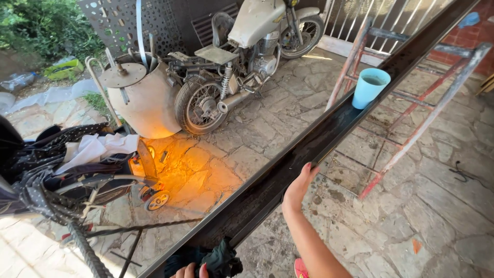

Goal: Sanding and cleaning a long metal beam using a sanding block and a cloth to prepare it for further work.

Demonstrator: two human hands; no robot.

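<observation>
Head view, looking down over a stone-paved yard.

A long black metal channel [319, 139] runs diagonally from the bottom centre up to the top right corner, its open side up, resting across a red-painted metal stand [411, 92].

Right hand [300, 186]: open, fingers extended, palm pressed flat against the channel's right-hand edge about midway along. Not clenched, nothing enclosed. Forearm trails down to the bottom edge.

Left hand [189, 271]: only the fingertips show at the bottom edge, curled into a dark cloth [222, 260] that lies bunched on the near end of the channel. It appears to grasp the cloth; most of the hand is cut off.

Light blue plastic cup [370, 86]: standing in the channel's hollow towards its far end, tilted slightly, liquid inside, well apart from both hands.

Surroundings: a white motorcycle [242, 56] parked at the top centre, a pale round metal drum [144, 98] just to its left. A dark pram [67, 164] with white fabric piled in it sits at the left, beside an orange patch of light on the paving. Green foliage in the top left corner. Perforated dark panel behind the drum. No packages, labels or signs legible.
</observation>
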